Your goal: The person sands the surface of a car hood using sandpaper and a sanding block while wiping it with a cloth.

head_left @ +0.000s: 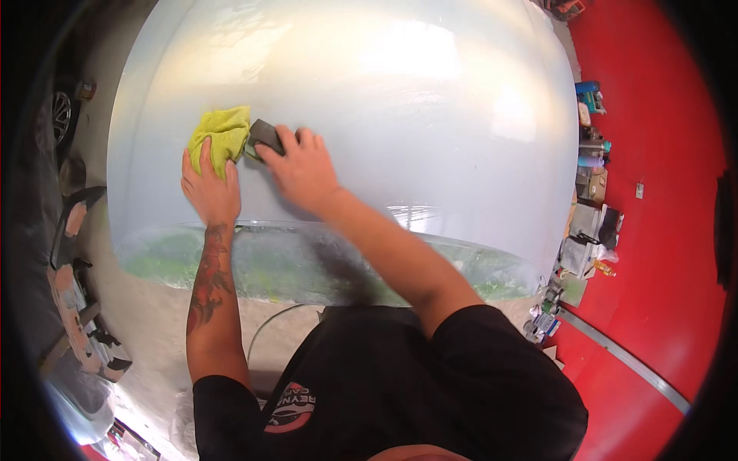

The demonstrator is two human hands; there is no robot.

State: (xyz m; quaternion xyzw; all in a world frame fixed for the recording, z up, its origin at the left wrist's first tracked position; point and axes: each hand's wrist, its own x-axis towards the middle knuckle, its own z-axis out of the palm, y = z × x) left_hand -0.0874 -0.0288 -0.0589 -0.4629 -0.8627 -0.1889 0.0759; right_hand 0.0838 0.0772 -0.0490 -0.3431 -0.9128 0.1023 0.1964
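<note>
The cloth (223, 132) is yellow-green, the panel (430, 146) pale blue-grey, the block (265, 133) seemingly dark-grey.

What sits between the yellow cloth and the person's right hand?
In the head view, a dark block lies there, between the cloth and the right hand gripping it.

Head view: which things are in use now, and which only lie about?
In use:
- cloth, under left fingers
- dark block, held by right fingers
- pale panel, beneath both

Lying about, at right:
- lavender bottle
- amber bottle
</note>
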